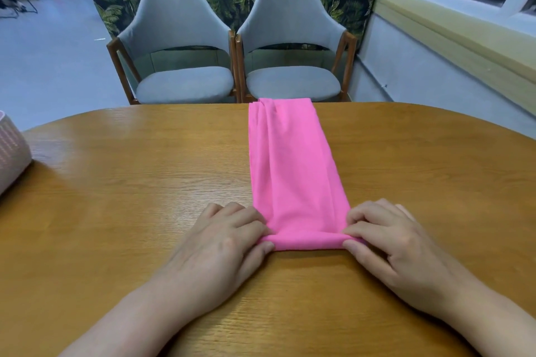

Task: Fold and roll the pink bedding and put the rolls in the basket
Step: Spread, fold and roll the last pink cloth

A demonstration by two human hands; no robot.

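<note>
Pink bedding (290, 171) lies folded into a long narrow strip on the wooden table (130, 211), running away from me to the far edge. My left hand (229, 238) and right hand (385, 240) each pinch a near corner, fingers curled over the first turned-up fold. Fabric looks thin, soft and limp; I expect it to slacken unless held at both edges. The roll has only just begun. Basket (11, 151) sits at the table's left edge, well apart.
</note>
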